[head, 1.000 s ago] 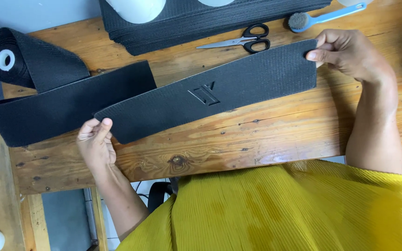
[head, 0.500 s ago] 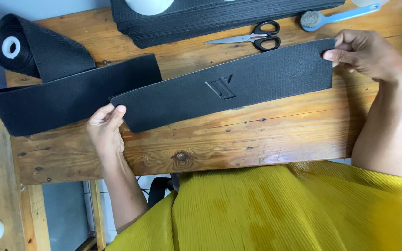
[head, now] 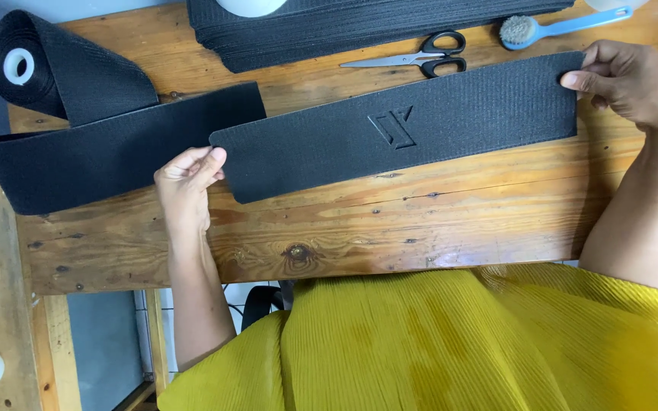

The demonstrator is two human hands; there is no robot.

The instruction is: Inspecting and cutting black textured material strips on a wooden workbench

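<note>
A cut strip of black ribbed elastic band (head: 420, 129) with an embossed emblem in its middle lies stretched flat on the wooden table (head: 390, 228). My left hand (head: 186, 186) pinches its left end. My right hand (head: 634, 84) pinches its right end. Left of the strip, the free end of a wide black band (head: 108, 160) unrolls from a roll (head: 36, 65) with a white core at the table's far left corner.
Black-handled scissors (head: 420, 59) lie just behind the strip. A blue-handled brush (head: 550, 27) rests at the back right. A stack of cut black strips (head: 344, 27) sits along the back edge under a white round object (head: 249, 6). My yellow garment (head: 451, 342) fills the foreground.
Both hands have carried the strip slightly toward the back and right of the table, and its left end now lies just past the unrolled band's cut edge.
</note>
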